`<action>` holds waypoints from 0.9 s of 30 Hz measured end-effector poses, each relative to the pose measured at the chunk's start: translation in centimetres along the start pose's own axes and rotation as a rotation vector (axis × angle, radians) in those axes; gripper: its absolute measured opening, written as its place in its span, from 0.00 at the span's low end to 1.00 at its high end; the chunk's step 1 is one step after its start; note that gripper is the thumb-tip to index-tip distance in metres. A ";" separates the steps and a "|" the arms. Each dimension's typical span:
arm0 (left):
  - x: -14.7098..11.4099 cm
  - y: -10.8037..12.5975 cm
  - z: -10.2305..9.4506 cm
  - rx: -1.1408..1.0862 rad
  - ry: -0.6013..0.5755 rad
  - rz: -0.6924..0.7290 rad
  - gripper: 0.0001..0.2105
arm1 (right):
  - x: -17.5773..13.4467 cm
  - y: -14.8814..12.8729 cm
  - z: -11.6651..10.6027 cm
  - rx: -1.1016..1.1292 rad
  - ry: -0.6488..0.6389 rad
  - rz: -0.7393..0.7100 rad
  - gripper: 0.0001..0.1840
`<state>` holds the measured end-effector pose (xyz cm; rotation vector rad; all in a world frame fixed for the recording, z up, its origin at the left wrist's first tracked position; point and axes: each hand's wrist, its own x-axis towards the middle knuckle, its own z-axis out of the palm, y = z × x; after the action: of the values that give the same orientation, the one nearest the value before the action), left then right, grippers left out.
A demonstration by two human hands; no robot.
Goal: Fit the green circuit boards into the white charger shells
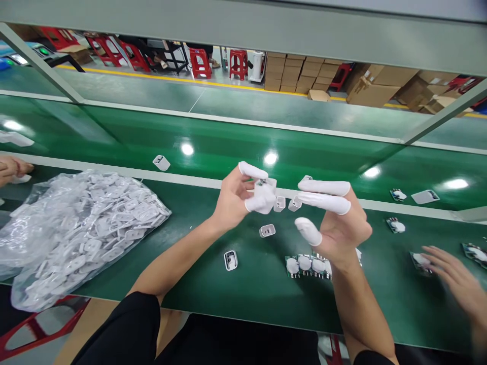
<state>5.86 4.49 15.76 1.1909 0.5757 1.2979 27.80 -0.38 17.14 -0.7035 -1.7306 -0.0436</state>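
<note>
- Where the left forearm (186, 253) slants up and rightward over the table (205, 284), the left hand (235, 197) is raised, thumb and index finger in white cots (251, 171) pinching a white case (263, 189). A bit of green shows at the case's top; detail blurred.
- Right hand (338, 228): raised, near-upright forearm, fingertips pointing left toward the case. Two cot-covered fingers lie nearly parallel; thumb spread well apart below them.
- Table, left: co-worker's hand (14, 169) at the far edge; clear bag (110, 223) heaped with white parts.
- Table, middle: open shell (231, 260) near the front; slotted shell (267, 230) farther back; two more shells (279, 204) at the rail (190, 189), between the hands. Board row (304, 263) lies beside the right forearm, partly hidden by it.
- Table, right: second co-worker's hand (452, 268), blurred, at a board (418, 259).
- Green strip (228, 147), beyond the rail: single shell (162, 162) left; small board (398, 194) and white housing (425, 196) right.
- Room, left to right: red stools (200, 63), stacked boxes (292, 71), large carton (380, 86); yellow line (228, 85) along the floor.
</note>
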 end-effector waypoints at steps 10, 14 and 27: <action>3.1 0.5 -0.4 -0.455 0.540 -0.603 0.18 | 0.4 0.0 -0.3 -0.021 0.055 0.029 0.17; 3.4 -0.8 -0.7 -0.401 0.601 -0.622 0.19 | 0.4 0.1 -0.1 -0.019 0.071 0.009 0.16; 7.4 -7.4 -7.3 -0.359 0.720 -0.746 0.15 | 0.3 0.2 -0.2 -0.010 0.066 0.009 0.17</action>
<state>4.40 14.99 8.66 0.1241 1.1171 1.0703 28.02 -0.17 17.41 -0.7102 -1.6654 -0.0687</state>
